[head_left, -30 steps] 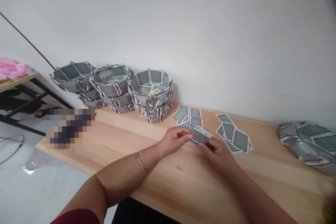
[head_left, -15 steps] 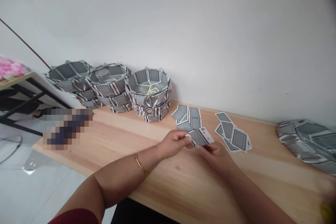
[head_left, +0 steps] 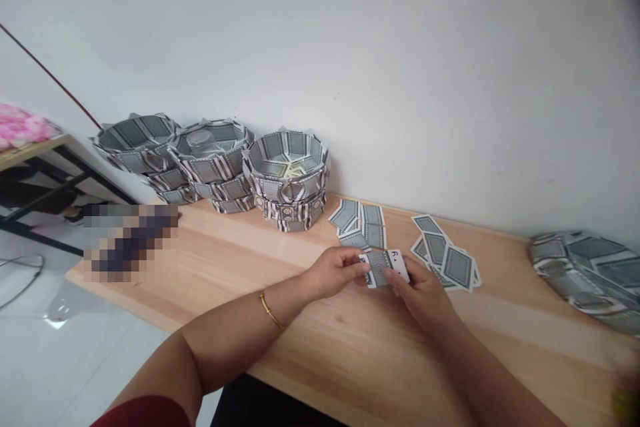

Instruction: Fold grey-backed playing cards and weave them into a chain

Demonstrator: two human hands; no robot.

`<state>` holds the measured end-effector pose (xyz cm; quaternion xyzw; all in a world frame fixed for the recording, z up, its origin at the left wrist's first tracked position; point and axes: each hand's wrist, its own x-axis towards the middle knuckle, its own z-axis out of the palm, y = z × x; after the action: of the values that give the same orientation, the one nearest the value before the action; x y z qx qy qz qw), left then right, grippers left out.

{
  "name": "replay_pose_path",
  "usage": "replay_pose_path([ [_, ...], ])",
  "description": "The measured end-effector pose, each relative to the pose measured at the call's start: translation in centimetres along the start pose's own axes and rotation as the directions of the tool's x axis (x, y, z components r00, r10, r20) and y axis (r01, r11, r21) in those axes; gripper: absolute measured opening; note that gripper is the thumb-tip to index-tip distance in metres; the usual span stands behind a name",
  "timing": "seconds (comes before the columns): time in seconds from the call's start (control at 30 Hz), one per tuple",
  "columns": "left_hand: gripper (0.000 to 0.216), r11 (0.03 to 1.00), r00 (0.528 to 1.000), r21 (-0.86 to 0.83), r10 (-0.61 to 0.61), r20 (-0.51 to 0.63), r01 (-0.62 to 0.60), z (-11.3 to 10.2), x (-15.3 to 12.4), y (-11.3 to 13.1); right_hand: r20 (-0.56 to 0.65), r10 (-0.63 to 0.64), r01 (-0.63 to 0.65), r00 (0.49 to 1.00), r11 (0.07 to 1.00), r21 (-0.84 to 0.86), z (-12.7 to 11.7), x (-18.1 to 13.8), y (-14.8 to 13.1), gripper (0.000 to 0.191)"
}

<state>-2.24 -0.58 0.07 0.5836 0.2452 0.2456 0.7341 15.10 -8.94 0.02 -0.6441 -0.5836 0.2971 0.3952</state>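
Between both hands, just above the table, is a folded playing card (head_left: pixel 376 267) with a grey patterned back; a white face part with a black 6 or 9 shows at its right end. My left hand (head_left: pixel 336 272) pinches its left end, thumb on top. My right hand (head_left: pixel 419 283) grips the right end, its thumb pressed on the grey back. Whether it is one card or two together I cannot tell. Just beyond lie several grey-backed cards (head_left: pixel 373 217) that look joined at angles. More loose cards (head_left: pixel 457 265) overlap to the right of my right hand.
Along the wall stand three round baskets built of folded cards: left (head_left: pixel 133 147), middle (head_left: pixel 213 163), right (head_left: pixel 286 177). Another card-built piece (head_left: pixel 583 273) lies at the right. The wooden table (head_left: pixel 200 280) has its left edge beside a black-framed shelf (head_left: pixel 45 187).
The card has turned more level and come slightly away from the joined cards behind. My right thumb has moved onto its back.
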Motion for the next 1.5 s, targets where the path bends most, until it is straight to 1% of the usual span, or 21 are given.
replay_pose_path([
  [0.07,0.047,0.998,1.0,-0.067,-0.005,-0.029,0.003,-0.1,0.2,-0.5,0.007,-0.005,0.005,1.0,1.0,0.009,0.1,-0.1,-0.3,0.026],
  [0.13,0.045,0.997,0.999,-0.083,0.004,-0.045,-0.008,-0.1,0.4,-1.0,0.04,0.002,-0.003,0.999,0.999,0.035,0.2,-0.2,-0.5,0.027],
  [0.27,0.037,0.999,1.0,-0.047,0.027,-0.006,-0.027,-0.5,0.5,-0.9,0.139,-0.014,0.002,0.99,0.996,0.092,0.3,-0.2,-0.5,0.031],
  [0.37,0.034,0.993,0.996,0.115,0.029,0.087,-0.039,-1.3,0.2,0.4,0.165,-0.053,0.036,0.985,0.994,0.101,0.0,-0.2,-0.2,0.029],
  [0.43,0.028,0.954,0.978,0.294,0.002,0.208,-0.064,-2.0,-0.3,1.7,0.109,-0.025,0.024,0.994,1.0,0.015,-0.3,-0.3,-0.4,0.025],
  [0.5,0.02,0.862,0.935,0.489,-0.051,0.351,-0.136,-2.6,-1.0,3.0,0.053,-0.04,0.043,0.998,0.998,-0.052,-0.7,-0.6,-1.2,0.024],
  [0.57,0.013,0.782,0.882,0.599,-0.15,0.446,-0.17,-2.9,-1.8,4.2,0.083,-0.033,0.042,0.996,0.993,-0.11,-0.7,-1.3,-2.5,0.024],
  [0.6,0.011,0.752,0.863,0.635,-0.192,0.467,-0.176,-2.9,-2.1,4.6,0.131,-0.015,0.032,0.991,0.991,-0.131,-0.5,-1.7,-3.2,0.024],
  [0.67,0.012,0.712,0.807,0.665,-0.247,0.536,-0.224,-2.6,-2.7,5.1,0.232,-0.013,0.047,0.973,0.989,-0.142,0.2,-3.0,-4.7,0.023],
  [0.73,0.014,0.688,0.764,0.655,-0.228,0.604,-0.313,-1.8,-3.2,5.0,0.341,-0.019,0.078,0.94,0.984,-0.16,1.4,-4.5,-5.6,0.024],
  [0.8,0.017,0.632,0.732,0.662,-0.211,0.647,-0.403,-0.9,-3.7,4.6,0.377,-0.03,0.1,0.926,0.98,-0.169,2.7,-6.2,-6.0,0.021],
  [0.9,0.017,0.49,0.683,0.725,-0.308,0.663,-0.484,0.5,-4.5,3.9,0.344,-0.044,0.147,0.938,0.948,-0.281,4.5,-8.7,-5.8,0.022],
  [0.97,0.013,0.408,0.641,0.728,-0.352,0.682,-0.55,1.3,-5.0,3.6,0.256,-0.035,0.137,0.966,0.909,-0.393,5.5,-10.1,-5.6,0.023],
  [1.0,0.012,0.35,0.636,0.74,-0.379,0.672,-0.574,1.6,-5.3,3.6,0.201,-0.028,0.115,0.979,0.893,-0.435,5.9,-10.7,-5.5,0.02],
  [1.07,0.011,0.234,0.642,0.762,-0.424,0.639,-0.604,2.2,-5.7,3.5,0.127,-0.006,0.068,0.992,0.868,-0.492,6.5,-11.5,-5.4,0.016],
  [1.1,0.01,0.18,0.664,0.776,-0.425,0.615,-0.605,2.4,-5.9,3.5,0.091,0.002,0.045,0.996,0.86,-0.508,6.8,-11.9,-5.3,0.012],
  [1.17,0.013,0.07,0.744,0.813,-0.363,0.561,-0.579,2.6,-6.1,3.4,0.037,-0.011,0.028,0.999,0.859,-0.512,7.1,-12.2,-5.2,0.008],
  [1.23,0.028,-0.025,0.83,0.859,-0.272,0.487,-0.512,2.5,-6.3,3.1,0.015,-0.057,0.057,0.998,0.866,-0.498,7.4,-12.4,-5.0,0.009],
  [1.27,0.034,-0.057,0.861,0.879,-0.243,0.448,-0.473,2.3,-6.4,3.0,0.017,-0.083,0.081,0.996,0.867,-0.492,7.4,-12.5,-5.0,0.011],
  [1.37,0.033,-0.064,0.898,0.911,-0.208,0.387,-0.408,1.7,-7.4,2.4,0.032,-0.129,0.128,0.991,0.857,-0.499,7.4,-12.6,-4.9,0.015],
  [1.5,0.019,-0.023,0.91,0.91,-0.034,0.413,-0.414,1.1,-10.4,1.2,0.035,-0.172,0.164,0.985,0.834,-0.527,7.4,-12.7,-5.0,0.016],
])
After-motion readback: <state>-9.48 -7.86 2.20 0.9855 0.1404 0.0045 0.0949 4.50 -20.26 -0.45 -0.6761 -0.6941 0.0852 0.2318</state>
